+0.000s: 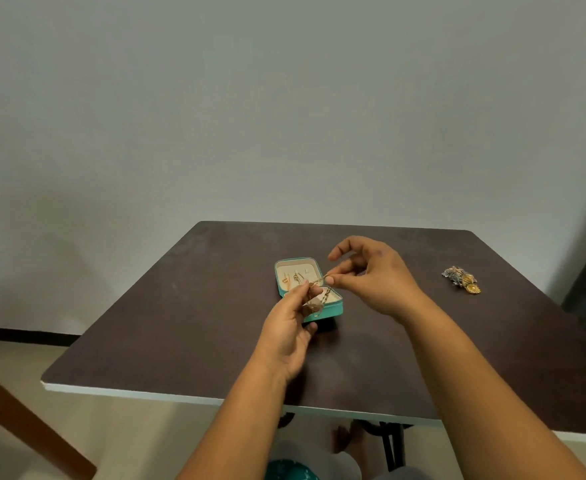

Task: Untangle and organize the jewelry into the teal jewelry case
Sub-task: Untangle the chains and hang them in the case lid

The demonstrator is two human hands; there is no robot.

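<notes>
Head view: both hands over open teal case (333, 309) on table (180, 323), left hand (289, 329) and right hand (371, 275) each pinching a gold chain (315, 281) between thumb and forefinger, chain stretched between the fingertips, slack hanging below left fingers. Small pieces sit in the case's far half behind the left fingertips; tangled jewelry pile (461, 279) lies well right of the right hand.

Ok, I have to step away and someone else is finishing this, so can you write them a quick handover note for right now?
Left hand and right hand each pinch one gold chain, stretched between them above the open teal case.
The case sits mid-table; a few small gold pieces already lie in its far half.
Left to do: free this chain, lay it in the case, then sort the tangled pile at the table's right side.
</notes>
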